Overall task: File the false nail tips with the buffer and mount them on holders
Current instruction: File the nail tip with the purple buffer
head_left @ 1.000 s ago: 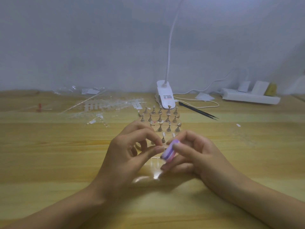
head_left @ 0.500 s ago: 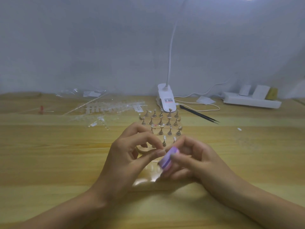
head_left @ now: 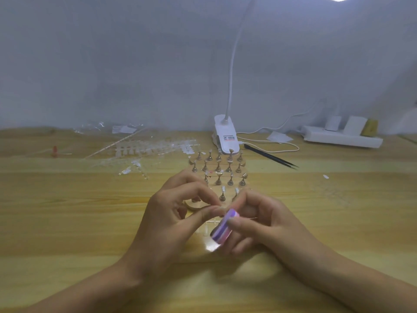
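My right hand (head_left: 259, 224) grips a small purple and white buffer block (head_left: 222, 229) between thumb and fingers. My left hand (head_left: 178, 213) pinches something tiny between thumb and forefinger right against the buffer's upper end; it is too small to make out, likely a clear nail tip. Just beyond my hands stand several small metal holders (head_left: 222, 170) in rows on a clear base, a few with clear tips on top. Both hands hover low over the wooden table (head_left: 67, 222).
Clear strips of loose nail tips (head_left: 153, 147) and plastic wrapping lie at the back left. A white clip lamp base (head_left: 226, 137) stands behind the holders, black tweezers (head_left: 270, 157) to its right, a white power strip (head_left: 343, 137) at the far right.
The view has tilted so the scene sits lower in frame. My right hand has slid the buffer slightly down against the left fingertips. The left hand has kept its pinch.
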